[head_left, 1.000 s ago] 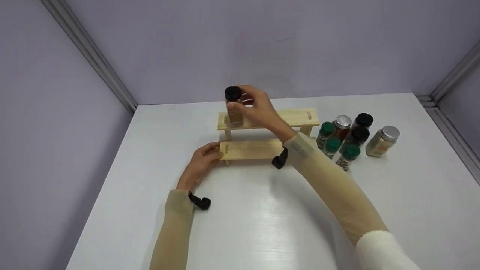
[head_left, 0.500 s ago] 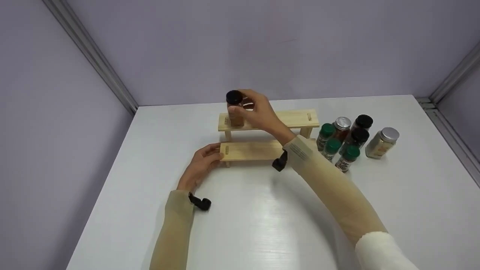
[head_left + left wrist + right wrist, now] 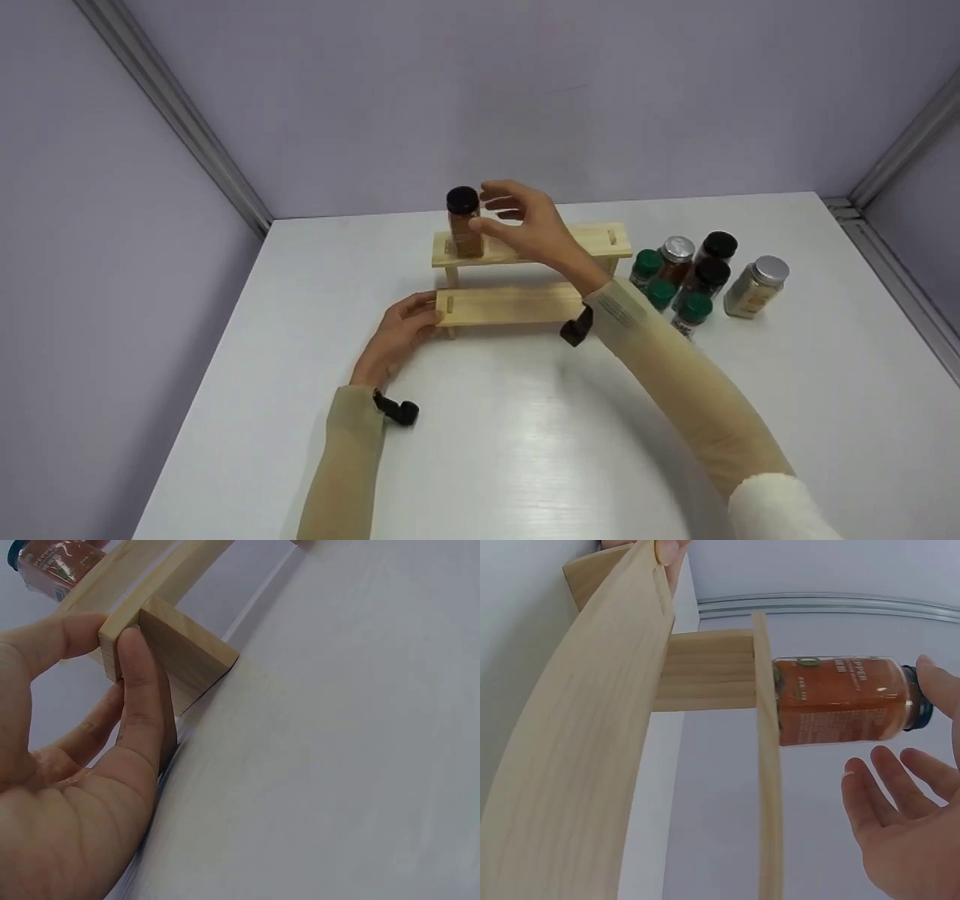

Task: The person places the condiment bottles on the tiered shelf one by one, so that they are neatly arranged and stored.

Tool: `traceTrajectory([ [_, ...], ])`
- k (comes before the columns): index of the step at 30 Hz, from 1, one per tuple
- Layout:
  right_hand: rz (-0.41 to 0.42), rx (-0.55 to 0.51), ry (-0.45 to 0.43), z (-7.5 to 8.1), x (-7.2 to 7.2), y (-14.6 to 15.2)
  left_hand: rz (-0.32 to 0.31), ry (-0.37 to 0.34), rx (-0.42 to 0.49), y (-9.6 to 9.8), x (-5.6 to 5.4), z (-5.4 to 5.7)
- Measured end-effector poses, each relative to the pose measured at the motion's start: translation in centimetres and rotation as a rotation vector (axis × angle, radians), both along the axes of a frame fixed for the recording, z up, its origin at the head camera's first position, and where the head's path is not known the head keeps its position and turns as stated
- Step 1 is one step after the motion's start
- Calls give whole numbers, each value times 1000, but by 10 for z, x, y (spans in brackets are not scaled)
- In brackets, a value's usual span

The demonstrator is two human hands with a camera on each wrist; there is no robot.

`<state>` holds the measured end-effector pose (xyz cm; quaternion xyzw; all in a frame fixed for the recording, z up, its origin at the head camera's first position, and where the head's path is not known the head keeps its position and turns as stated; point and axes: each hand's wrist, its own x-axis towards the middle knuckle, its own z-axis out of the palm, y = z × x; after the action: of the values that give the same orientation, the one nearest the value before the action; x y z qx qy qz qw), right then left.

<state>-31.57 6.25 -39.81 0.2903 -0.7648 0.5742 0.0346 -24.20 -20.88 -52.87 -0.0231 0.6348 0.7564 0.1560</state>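
Note:
A spice jar (image 3: 466, 234) with a black lid and reddish-brown contents stands upright on the left end of the rack's upper shelf (image 3: 592, 238). Just right of it is my right hand (image 3: 536, 229), fingers spread and loosely bent, holding nothing; its thumb overlaps the jar's edge in the head view. In the right wrist view the jar (image 3: 840, 700) bears a printed label, its base against the shelf. My left hand (image 3: 396, 337) grips the left end of the wooden rack's lower shelf (image 3: 510, 306). The left wrist view has the thumb and fingers pinching the board's end (image 3: 112, 637).
Right of the rack stand several more spice jars: green-lidded ones (image 3: 696, 309), black-lidded ones (image 3: 711, 276) and a silver-lidded one (image 3: 678, 251). Another silver-lidded jar (image 3: 757, 286) stands apart, further right. The white table (image 3: 487, 450) meets a grey wall (image 3: 375, 112) behind.
My right hand has let go of the black-lidded spice jar, its fingers spreading and drawing slightly right. The jar stays on the upper shelf. My left hand keeps its grip on the rack.

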Motion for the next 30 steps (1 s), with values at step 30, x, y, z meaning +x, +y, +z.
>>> traceTrajectory([
  [30, -163, 61, 296, 13, 80, 132, 34, 23, 14, -20, 1, 2],
])
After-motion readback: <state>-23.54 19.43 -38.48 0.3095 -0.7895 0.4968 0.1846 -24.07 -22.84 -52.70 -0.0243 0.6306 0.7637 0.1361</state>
